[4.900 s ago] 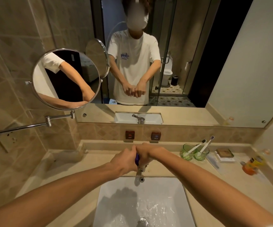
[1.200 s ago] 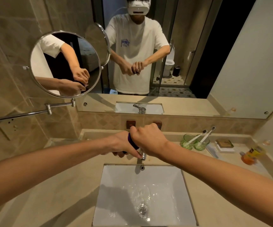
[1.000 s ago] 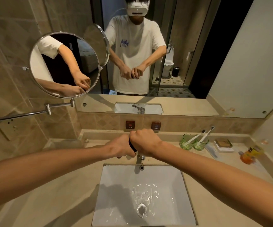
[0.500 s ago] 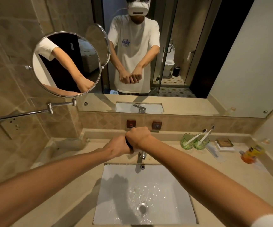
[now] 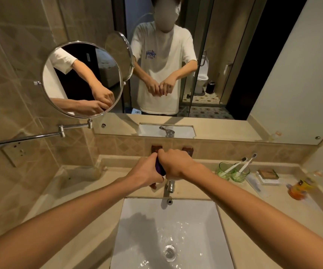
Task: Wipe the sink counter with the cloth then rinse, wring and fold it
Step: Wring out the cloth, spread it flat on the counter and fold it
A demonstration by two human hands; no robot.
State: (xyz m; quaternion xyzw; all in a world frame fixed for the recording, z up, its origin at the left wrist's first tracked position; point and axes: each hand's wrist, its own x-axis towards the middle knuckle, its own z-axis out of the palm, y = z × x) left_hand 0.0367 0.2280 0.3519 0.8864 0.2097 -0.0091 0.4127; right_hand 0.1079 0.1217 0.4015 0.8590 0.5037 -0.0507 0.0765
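Above white square basin (image 5: 205, 216), hands (image 5: 161, 169) gripping twisted purple cloth (image 5: 159, 167)

Beige marble-tiled walls (image 5: 21, 45) carry a wide wall mirror (image 5: 273, 74) and a round swing-arm mirror (image 5: 82, 79).

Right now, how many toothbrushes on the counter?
2. One toothbrush stands in the left green cup, the other in the right green cup. Both cups sit on the counter, right of the tap. None seems hidden.
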